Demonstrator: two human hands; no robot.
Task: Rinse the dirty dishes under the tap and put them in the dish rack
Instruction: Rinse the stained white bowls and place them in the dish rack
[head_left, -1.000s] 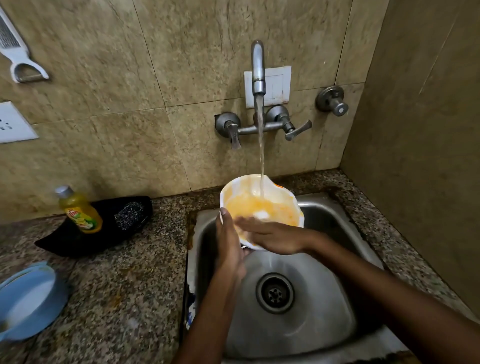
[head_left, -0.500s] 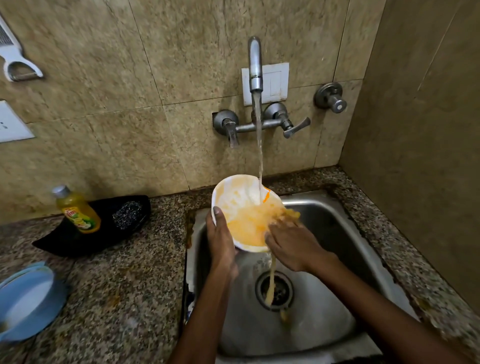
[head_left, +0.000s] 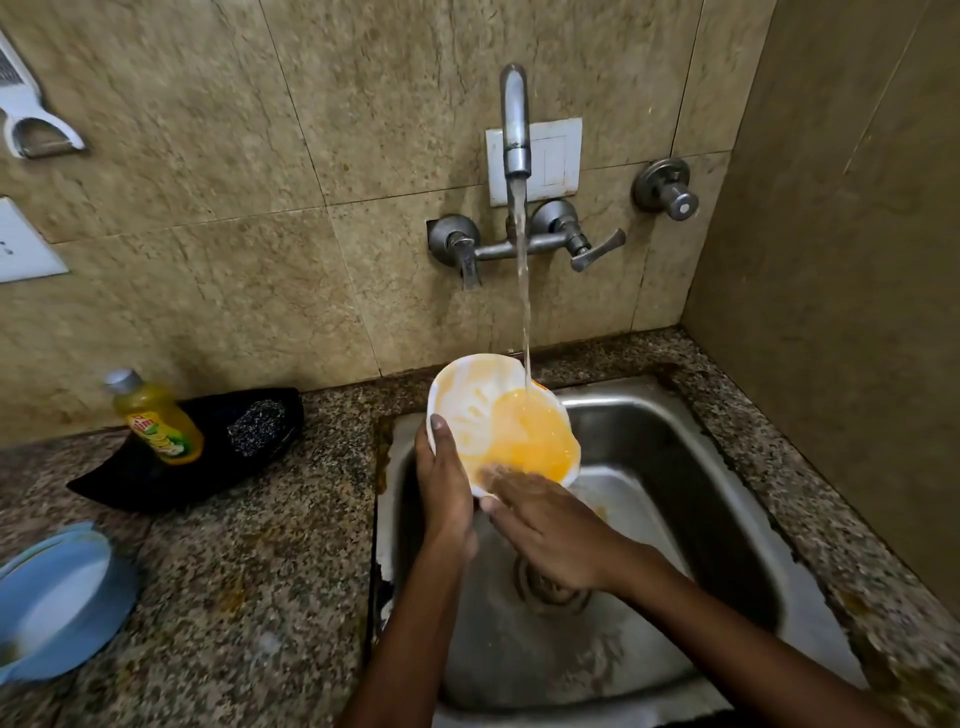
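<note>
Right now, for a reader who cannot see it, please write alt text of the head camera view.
A person holds a white bowl with yellow residue under the running tap above a steel sink; the left hand grips its rim and the right hand rubs its lower edge. On the granite counter to the left stand a yellow dish soap bottle and a blue dish.

Left hand (head_left: 442, 488) clamped, thumb up — right hand (head_left: 550, 530) flat, fingers extended.

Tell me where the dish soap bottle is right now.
In the head view, the yellow dish soap bottle stands on the granite counter left of the sink, on the black tray beside the steel scrubber, near the tiled wall.
</note>
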